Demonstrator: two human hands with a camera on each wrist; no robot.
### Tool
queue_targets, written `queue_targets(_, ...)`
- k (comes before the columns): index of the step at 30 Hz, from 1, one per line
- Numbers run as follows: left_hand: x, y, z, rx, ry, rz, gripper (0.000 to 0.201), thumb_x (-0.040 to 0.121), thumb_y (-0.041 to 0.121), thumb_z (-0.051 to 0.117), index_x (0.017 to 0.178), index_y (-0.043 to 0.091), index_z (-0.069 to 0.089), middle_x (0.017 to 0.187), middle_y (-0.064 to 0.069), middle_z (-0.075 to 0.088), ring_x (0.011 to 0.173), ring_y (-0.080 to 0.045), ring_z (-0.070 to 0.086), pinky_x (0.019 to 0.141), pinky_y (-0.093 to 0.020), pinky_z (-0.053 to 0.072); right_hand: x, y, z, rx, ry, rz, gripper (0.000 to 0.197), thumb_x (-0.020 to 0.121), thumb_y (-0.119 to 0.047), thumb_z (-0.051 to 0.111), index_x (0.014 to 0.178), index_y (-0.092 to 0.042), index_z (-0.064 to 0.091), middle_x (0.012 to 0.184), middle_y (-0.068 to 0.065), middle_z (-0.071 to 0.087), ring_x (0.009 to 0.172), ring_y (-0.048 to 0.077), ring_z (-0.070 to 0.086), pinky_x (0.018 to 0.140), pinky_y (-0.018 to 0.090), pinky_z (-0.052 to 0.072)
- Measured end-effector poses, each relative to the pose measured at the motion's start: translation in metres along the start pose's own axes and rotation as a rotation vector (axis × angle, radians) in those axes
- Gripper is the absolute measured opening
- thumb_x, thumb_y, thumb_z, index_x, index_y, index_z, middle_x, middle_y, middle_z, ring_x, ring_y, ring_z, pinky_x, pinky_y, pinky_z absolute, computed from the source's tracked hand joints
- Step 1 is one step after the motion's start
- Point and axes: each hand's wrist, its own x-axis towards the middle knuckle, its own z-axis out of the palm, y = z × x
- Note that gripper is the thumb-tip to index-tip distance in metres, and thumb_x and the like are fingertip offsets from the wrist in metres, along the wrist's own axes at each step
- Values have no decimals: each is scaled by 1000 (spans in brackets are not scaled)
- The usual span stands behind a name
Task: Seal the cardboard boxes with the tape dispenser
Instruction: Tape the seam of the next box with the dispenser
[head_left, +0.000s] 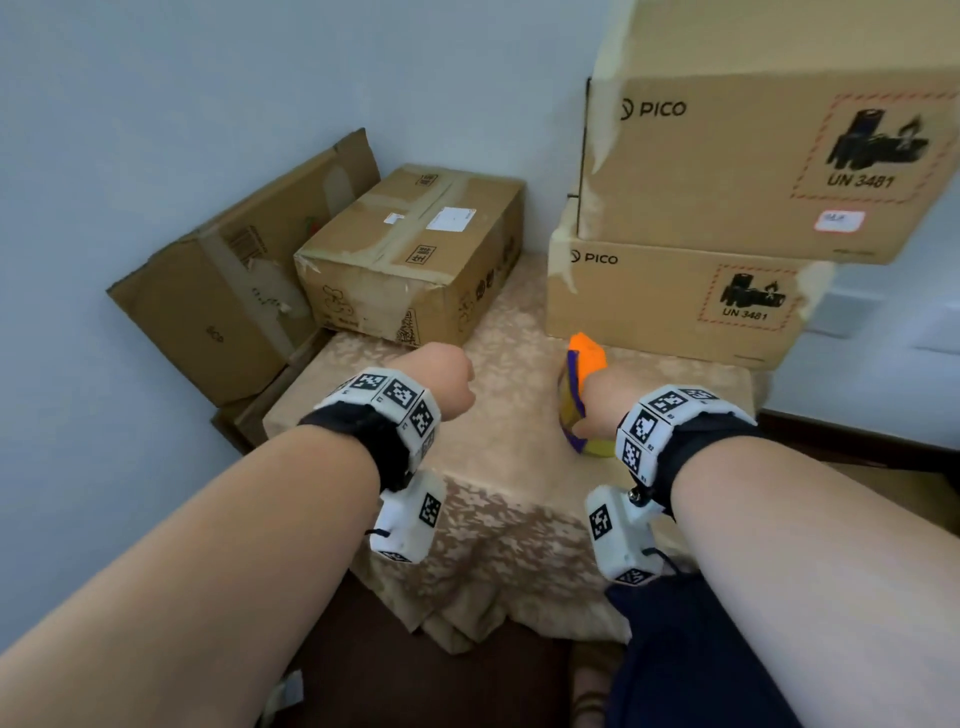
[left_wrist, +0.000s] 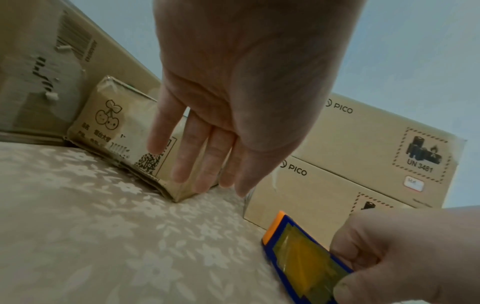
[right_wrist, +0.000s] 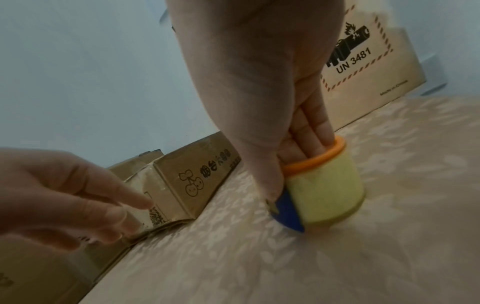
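The right hand (right_wrist: 259, 86) grips the tape dispenser (right_wrist: 324, 189), fingers (right_wrist: 309, 133) inside its core, on the tabletop (right_wrist: 285, 267). The left hand (left_wrist: 233, 86) hovers with fingers (left_wrist: 182, 160) straight, holding nothing.

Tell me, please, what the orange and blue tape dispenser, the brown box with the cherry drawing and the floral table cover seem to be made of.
Orange and blue tape dispenser: probably plastic; smooth, uniformly coloured rim.
Brown box with the cherry drawing: matte cardboard, dented at the corners, with glossy tape strips.
Floral table cover: apparently woven fabric; it hangs in folds, and its pattern has a slight sheen.
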Motion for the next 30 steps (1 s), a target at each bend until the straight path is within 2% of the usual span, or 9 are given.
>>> queue_targets(2, -6, 4, -7, 10, 18, 1, 43, 95, 25, 47, 137, 17, 51, 135, -5, 54, 119, -24, 53, 98, -37, 47, -2, 1, -10, 24, -9, 35, 27, 99, -32, 45, 83, -10, 41, 70, 7, 34, 66, 25, 41, 57, 31, 34)
queue_targets(5, -14, 9, -26, 20, 69, -2, 39, 94, 24, 47, 132, 17, 56, 128, -4, 59, 114, -23, 56, 96, -38, 49, -12, 17, -36, 160, 188, -27, 16, 99, -20, 40, 98, -8, 50, 85, 9, 51, 80, 28, 49, 66, 31, 38)
queue_targets(7, -20, 17, -44, 18, 118, -4, 36, 95, 24, 47, 128, 16, 59, 123, -5, 61, 110, -24, 58, 94, -38, 50, -21, 36, -55, 280, 326, -19, 26, 99, -21, 35, 86, -7, 52, 90, 12, 55, 81, 29, 51, 65, 30, 37)
queue_targets(12, -33, 54, -87, -86, 307, 40, 37, 95, 21, 48, 131, 16, 57, 126, -4, 60, 112, -22, 57, 94, -31, 48, -50, 86, -98, 458, 622, 85, 36, 92, -34, 43, 67, -10, 50, 64, 6, 50, 65, 29, 52, 52, 27, 32)
queue_targets(15, -35, 80, -109, -200, 379, 62, 43, 94, 22, 50, 136, 14, 50, 134, -6, 55, 120, -24, 53, 95, -31, 43, -62, 119, -109, 521, 715, 178, 18, 87, -28, 56, 94, -13, 51, 85, 5, 56, 81, 26, 56, 66, 30, 42)
queue_targets(19, -27, 107, -129, -345, 437, 68, 57, 92, 22, 52, 146, 12, 35, 145, -8, 44, 131, -25, 43, 106, -35, 36, -61, 160, -116, 743, 851, 295, 42, 82, -16, 65, 119, -11, 47, 96, 5, 57, 90, 29, 59, 73, 35, 48)
queue_targets(23, -13, 132, -145, -504, 483, 60, 54, 93, 19, 53, 143, 11, 35, 142, -10, 47, 127, -27, 46, 98, -33, 39, -58, 195, -126, 817, 872, 396, 46, 82, -20, 70, 120, -9, 47, 105, 8, 59, 90, 29, 59, 69, 35, 47)
queue_targets(26, 3, 141, -154, -638, 507, 25, 59, 94, 22, 54, 145, 8, 29, 146, -12, 42, 131, -29, 42, 103, -36, 36, -50, 207, -129, 826, 824, 450, 47, 82, -19, 69, 121, -12, 44, 108, 12, 54, 80, 27, 55, 63, 34, 44)
queue_targets(30, 39, 137, -160, -862, 491, -40, 66, 89, 33, 60, 143, 10, 28, 142, -14, 42, 123, -34, 47, 100, -44, 43, -12, 217, -125, 795, 749, 403, 37, 64, -32, 62, 100, -29, 53, 96, 10, 61, 63, 23, 63, 50, 26, 47)
